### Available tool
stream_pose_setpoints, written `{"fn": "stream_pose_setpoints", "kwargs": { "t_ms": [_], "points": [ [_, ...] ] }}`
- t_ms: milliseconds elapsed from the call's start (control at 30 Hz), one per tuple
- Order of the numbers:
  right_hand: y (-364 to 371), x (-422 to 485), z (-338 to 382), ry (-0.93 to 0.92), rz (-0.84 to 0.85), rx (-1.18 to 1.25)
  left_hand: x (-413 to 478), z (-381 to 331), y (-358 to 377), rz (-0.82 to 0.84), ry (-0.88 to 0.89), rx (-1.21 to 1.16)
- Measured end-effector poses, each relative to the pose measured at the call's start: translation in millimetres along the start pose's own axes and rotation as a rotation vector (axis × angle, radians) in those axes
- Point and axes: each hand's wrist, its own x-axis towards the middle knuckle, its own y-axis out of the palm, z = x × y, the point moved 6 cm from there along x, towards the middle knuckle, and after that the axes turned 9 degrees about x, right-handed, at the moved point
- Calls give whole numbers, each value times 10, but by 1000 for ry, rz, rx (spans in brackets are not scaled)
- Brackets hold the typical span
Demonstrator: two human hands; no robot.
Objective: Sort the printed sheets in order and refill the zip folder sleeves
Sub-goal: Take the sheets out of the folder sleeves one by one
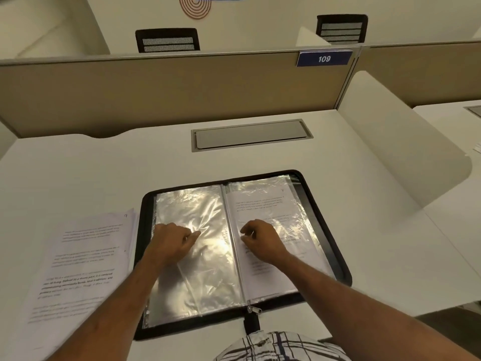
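A black zip folder [341, 259] lies open on the white desk. Its left clear sleeve [205, 277] looks empty and shines with glare. The right sleeve [270, 201] holds a printed sheet marked 7 at its top corner. My left hand [173, 242] rests on the left sleeve, fingers curled, with the fingertips pressing the plastic. My right hand [261, 239] sits on the right sleeve near the spine, fingers bent; whether it pinches the sleeve edge is unclear. A stack of printed sheets [83, 261], the top one marked 9, lies left of the folder.
The desk [377, 230] has a grey cable flap [251, 135] behind the folder. A beige partition [169, 92] with a blue 109 sign [324, 58] closes the back. A white side divider [406, 144] stands at the right.
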Motion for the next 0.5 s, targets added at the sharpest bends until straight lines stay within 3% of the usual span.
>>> {"fn": "stream_pose_setpoints", "kwargs": {
  "t_ms": [200,367,500],
  "points": [
    [14,-19,-101,-21,-41,-37,-26,131,0,237,-105,329],
    [-103,-30,-179,-45,-103,-127,-18,154,-54,286,-233,337],
    [-296,-49,-349,33,-220,-197,24,74,-117,237,-227,350]
  ]
}}
